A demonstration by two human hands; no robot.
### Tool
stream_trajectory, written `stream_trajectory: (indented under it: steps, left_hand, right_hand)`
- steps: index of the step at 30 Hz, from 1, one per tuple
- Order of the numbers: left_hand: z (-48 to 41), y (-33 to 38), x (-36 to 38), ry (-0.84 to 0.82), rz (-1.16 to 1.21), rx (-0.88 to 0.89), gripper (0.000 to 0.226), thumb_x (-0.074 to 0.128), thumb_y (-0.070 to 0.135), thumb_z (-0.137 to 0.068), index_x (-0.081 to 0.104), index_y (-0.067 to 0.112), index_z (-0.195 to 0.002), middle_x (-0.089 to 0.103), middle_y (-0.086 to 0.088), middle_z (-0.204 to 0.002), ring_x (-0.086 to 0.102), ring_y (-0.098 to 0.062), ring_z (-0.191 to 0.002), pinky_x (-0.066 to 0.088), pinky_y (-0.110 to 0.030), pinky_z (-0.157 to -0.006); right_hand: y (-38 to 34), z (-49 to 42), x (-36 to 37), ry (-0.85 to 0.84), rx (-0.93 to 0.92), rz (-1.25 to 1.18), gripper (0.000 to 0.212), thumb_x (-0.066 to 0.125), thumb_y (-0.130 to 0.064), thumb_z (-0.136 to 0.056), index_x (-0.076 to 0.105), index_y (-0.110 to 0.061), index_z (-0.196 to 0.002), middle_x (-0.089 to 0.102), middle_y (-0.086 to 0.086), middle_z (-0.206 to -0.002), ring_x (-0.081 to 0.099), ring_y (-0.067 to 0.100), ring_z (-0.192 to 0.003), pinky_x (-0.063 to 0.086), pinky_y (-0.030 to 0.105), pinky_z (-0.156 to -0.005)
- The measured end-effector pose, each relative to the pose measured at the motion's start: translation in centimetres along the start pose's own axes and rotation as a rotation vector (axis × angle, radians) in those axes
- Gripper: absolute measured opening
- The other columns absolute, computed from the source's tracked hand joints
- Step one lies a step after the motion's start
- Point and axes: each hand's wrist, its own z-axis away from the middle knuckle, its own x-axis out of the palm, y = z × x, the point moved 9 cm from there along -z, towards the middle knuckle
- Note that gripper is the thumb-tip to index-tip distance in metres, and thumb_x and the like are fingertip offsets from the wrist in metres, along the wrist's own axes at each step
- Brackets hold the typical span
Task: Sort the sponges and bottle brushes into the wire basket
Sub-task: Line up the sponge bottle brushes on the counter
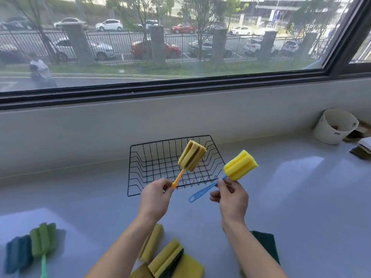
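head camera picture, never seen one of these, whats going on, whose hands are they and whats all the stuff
This is one picture from a wide-angle camera worn on a person's head, looking forward and down, so the two bare arms are the wearer's own. There is no machine. The left hand holds a bottle brush with an orange handle, its sponge head raised over the black wire basket, which looks empty. The right hand holds a blue-handled brush beside the basket. On the pale counter nearer the wearer lie yellow sponges, a green brush on a dark blue-green sponge, and a dark green pad. A white cup sits far right. Behind is a window onto a street.
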Motion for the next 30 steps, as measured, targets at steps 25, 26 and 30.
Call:
stream_trajectory:
  steps: [25, 26, 30]
  left_hand:
    - [15.0, -14.5, -14.1, 0.426, 0.087, -0.462, 0.009, 0.068, 0.024, -0.088, 0.069, 0.03, -0.082, 0.067, 0.012, -0.07, 0.062, -0.004, -0.072, 0.05, -0.031, -0.063]
    - [15.8, -15.5, -13.9, 0.427, 0.08, -0.498, 0.011, 0.069, 0.023, -0.088, 0.068, 0.031, -0.081, 0.067, 0.011, -0.07, 0.061, -0.005, -0.071, 0.049, -0.03, -0.063]
    - [18.2, -19.3, -14.0, 0.452, 0.045, -0.62, 0.015, 0.068, 0.02, -0.087, 0.067, 0.032, -0.077, 0.065, 0.011, -0.068, 0.058, -0.003, -0.067, 0.041, -0.023, -0.056]
  right_hand:
    - [-1.9, 11.6, 16.7, -0.718, -0.012, 0.014, 0.007, 0.068, -0.01, -0.094, 0.072, -0.009, -0.089, 0.071, 0.005, -0.065, 0.068, 0.02, -0.056, 0.06, 0.031, -0.054]
    - [-1.4, 12.4, 17.7, -0.764, 0.0, 0.043, 0.007, 0.068, -0.01, -0.094, 0.072, -0.007, -0.088, 0.069, 0.006, -0.064, 0.068, 0.02, -0.055, 0.06, 0.031, -0.054]
    - [1.2, 15.7, 21.9, -0.936, 0.037, 0.231, 0.01, 0.068, -0.01, -0.092, 0.071, -0.004, -0.084, 0.069, 0.011, -0.069, 0.068, 0.02, -0.056, 0.061, 0.034, -0.056]
